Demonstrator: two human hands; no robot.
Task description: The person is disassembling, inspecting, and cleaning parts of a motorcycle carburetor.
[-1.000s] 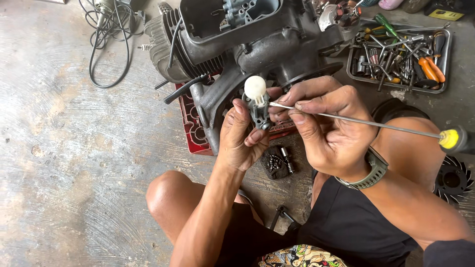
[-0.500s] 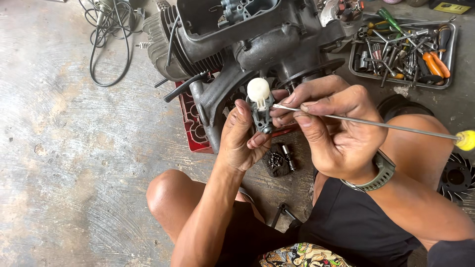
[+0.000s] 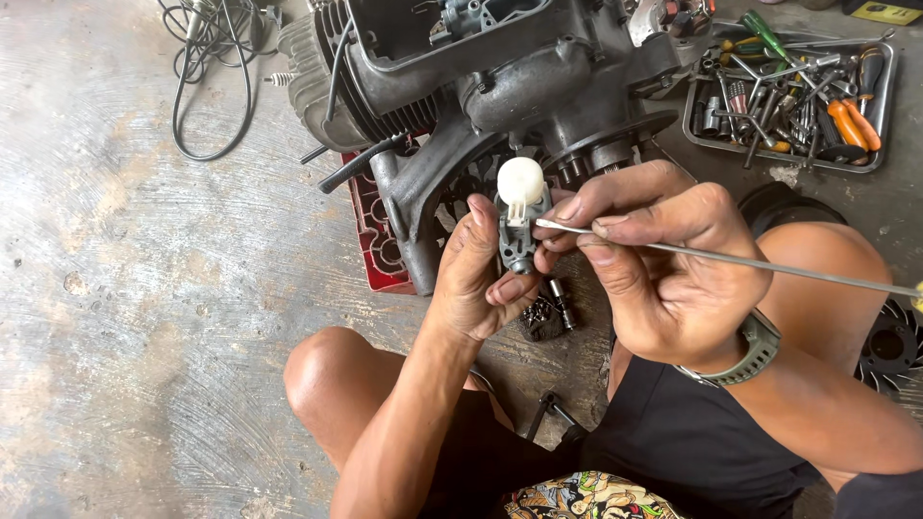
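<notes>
My left hand (image 3: 476, 274) grips a small grey metal part with a white plastic knob (image 3: 520, 183) on top, held upright in front of me. My right hand (image 3: 663, 259) pinches the thin metal shaft of a long screwdriver (image 3: 769, 262) close to its tip, and the tip touches the side of the grey part. The screwdriver's yellow handle is just cut off at the right edge. Behind both hands stands a dark grey engine block (image 3: 500, 86) on the concrete floor.
A metal tray (image 3: 870, 159) with several tools, some orange-handled, sits at the back right. A black cable (image 3: 207, 77) coils at the back left. A red plastic crate (image 3: 370, 231) lies under the engine. Small dark parts (image 3: 548, 309) lie on the floor between my knees.
The view has shifted slightly; the part and screwdriver sit a little higher and nearer the engine. Both hands keep the same grips.
</notes>
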